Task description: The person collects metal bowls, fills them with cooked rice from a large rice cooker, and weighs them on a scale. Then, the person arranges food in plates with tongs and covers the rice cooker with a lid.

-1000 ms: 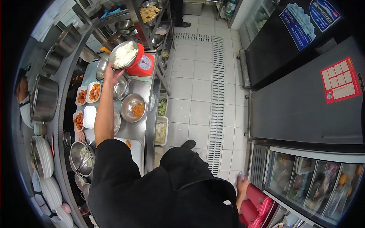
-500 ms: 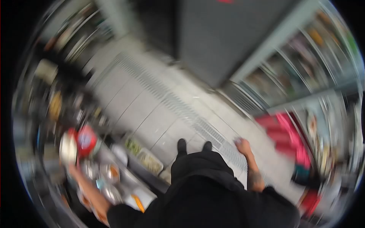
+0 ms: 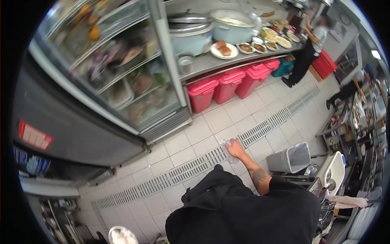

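My right hand (image 3: 234,149) is closed round a crumpled clear plastic bag (image 3: 228,156) over the floor drain (image 3: 174,175). A metal bowl of white rice (image 3: 123,236) shows at the bottom edge, left of my body. My left hand is out of view, so its hold on the bowl cannot be seen.
A glass-door fridge (image 3: 134,69) stands at the upper left. Red lidded bins (image 3: 229,84) sit under a counter with large pots (image 3: 231,28) and plated food (image 3: 224,51). Two people (image 3: 313,44) work at the upper right. A grey lined waste bin (image 3: 290,158) is at right.
The view has swung right, away from the counter with the red scale. The rice bowl, earlier held in my left hand beside the scale, now shows at the bottom edge. My right hand still holds the bag.
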Available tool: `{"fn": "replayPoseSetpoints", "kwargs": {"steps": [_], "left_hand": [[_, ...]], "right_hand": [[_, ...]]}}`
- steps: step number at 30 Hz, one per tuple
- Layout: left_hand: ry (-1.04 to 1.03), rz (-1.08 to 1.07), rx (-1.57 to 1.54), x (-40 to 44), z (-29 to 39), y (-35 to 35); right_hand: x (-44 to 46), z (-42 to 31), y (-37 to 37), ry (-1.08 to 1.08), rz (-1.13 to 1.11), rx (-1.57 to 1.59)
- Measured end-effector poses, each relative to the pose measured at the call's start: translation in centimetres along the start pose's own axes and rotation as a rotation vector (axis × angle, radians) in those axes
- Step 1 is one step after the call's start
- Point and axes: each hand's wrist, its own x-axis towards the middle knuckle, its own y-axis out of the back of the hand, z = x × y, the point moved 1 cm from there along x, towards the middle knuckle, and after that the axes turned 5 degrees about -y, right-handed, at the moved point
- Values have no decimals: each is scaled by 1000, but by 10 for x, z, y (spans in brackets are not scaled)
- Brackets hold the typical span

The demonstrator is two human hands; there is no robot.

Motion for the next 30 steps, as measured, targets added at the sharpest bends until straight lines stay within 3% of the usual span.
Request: {"fn": "replayPoseSetpoints", "kwargs": {"steps": [3, 4, 6, 8, 9, 10, 12, 17, 21, 23, 26, 28, 30], "left_hand": [[183, -382, -118, -11, -50, -144], [207, -349, -88, -49, -49, -213], [253, -542, -16, -74, -82, -319], [332, -773, -74, -135, -76, -438], [355, -855, -49, -154, -83, -493], [395, -883, -35, -189, -74, -547], [392, -1013, -22, -236, -81, -643], [484, -1164, 27, -352, -81, -864], [486, -1128, 3, -400, -112, -999], [510, -986, -24, -399, -149, -1037], [493, -903, -141, -415, -143, -1065], [496, -873, -67, -410, -150, -1074], [538, -868, -114, -407, -154, -1069]], "right_hand": [[52, 60, 41, -15, -7, -11], [70, 76, 56, -18, -8, -9], [103, 101, 83, -44, -31, 266], [115, 86, 124, -58, -92, 327], [121, 78, 140, -23, 17, 293], [134, 76, 154, 10, 136, 266], [171, 82, 177, -23, 43, 338], [273, 110, 244, -53, 216, 296], [330, 137, 290, -173, 286, 27], [349, 144, 317, -242, 241, 57], [393, 122, 376, -271, 304, -1], [443, 123, 414, -325, 408, 256], [497, 76, 463, -212, 458, 515]]}}
